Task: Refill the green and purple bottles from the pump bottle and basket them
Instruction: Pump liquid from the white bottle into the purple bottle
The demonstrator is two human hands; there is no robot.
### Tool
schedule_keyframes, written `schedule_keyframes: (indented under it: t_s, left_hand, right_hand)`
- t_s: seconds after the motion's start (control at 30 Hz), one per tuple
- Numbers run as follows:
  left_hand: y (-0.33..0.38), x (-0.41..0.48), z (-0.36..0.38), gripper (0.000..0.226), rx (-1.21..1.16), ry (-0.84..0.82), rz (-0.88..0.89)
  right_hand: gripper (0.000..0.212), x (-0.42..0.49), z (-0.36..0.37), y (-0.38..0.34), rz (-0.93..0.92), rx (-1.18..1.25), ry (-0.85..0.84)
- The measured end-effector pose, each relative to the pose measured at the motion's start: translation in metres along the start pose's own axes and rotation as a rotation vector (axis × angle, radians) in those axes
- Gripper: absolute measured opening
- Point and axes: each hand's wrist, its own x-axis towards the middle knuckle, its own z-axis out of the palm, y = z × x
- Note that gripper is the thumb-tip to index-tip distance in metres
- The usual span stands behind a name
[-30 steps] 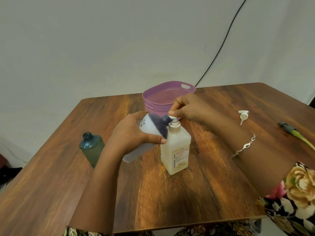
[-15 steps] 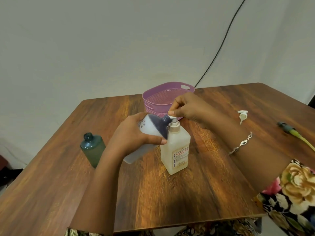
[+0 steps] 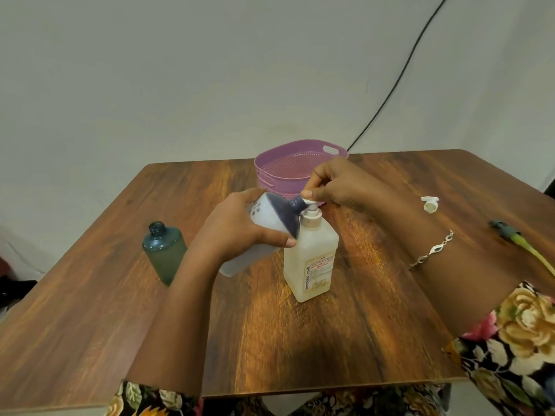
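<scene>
Green bottle stands uncapped at 9 o'clock of the pump bottle. Left hand wraps the tilted purple bottle mid-body, neck at the spout. It has a pale body and dark purple shoulder. Smooth plastic, probably light and slippery, so mid-body suits. Right hand pinches the pump head. Basket sits at 12 o'clock.

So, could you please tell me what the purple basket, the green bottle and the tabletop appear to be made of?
The purple perforated basket looks like moulded matte plastic, given its fine grid holes. The green capless bottle seems translucent tinted plastic, though glass can't be excluded. The brown table shows glossy wood grain, possibly laminate.
</scene>
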Motion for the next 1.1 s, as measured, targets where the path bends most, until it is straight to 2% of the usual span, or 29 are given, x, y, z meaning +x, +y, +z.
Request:
schedule_keyframes:
  t_s: [0.17, 0.33, 0.4, 0.5, 0.57, 0.67, 0.73, 0.9, 1.1]
  left_hand:
    - [0.004, 0.002, -0.007, 0.057, -0.023, 0.013, 0.023]
    - [0.006, 0.006, -0.010, 0.059, -0.001, 0.012, 0.026]
    - [0.002, 0.005, -0.005, 0.065, 0.006, 0.013, 0.018]
    - [0.001, -0.001, 0.001, 0.086, -0.003, 0.016, 0.018]
    - [0.001, -0.002, 0.002, 0.089, -0.012, 0.021, 0.026]
    - [0.005, -0.001, -0.003, 0.077, -0.011, 0.034, 0.018]
    - [0.008, 0.002, -0.008, 0.069, 0.009, 0.047, 0.028]
    - [0.006, 0.004, -0.010, 0.073, 0.059, 0.055, 0.038]
    - [0.001, -0.001, 0.001, 0.074, 0.009, 0.038, 0.025]
  right_hand:
    - [0.009, 0.001, -0.007, -0.009, 0.012, 0.014, 0.028]
    - [0.008, 0.003, -0.013, -0.016, 0.035, -0.013, -0.018]
    - [0.008, 0.003, -0.008, -0.009, 0.041, 0.024, 0.003]
    - [0.012, 0.000, -0.003, -0.002, 0.034, 0.045, 0.001]
    - [0.014, 0.000, 0.000, -0.003, 0.026, 0.030, 0.018]
    - [0.014, 0.000, -0.003, -0.009, 0.015, 0.035, 0.069]
    - [0.010, 0.000, -0.010, -0.015, 0.018, 0.022, 0.030]
    - [0.020, 0.003, -0.005, -0.017, -0.001, -0.092, -0.017]
    - [0.019, -0.002, 0.001, -0.005, -0.011, 0.008, 0.014]
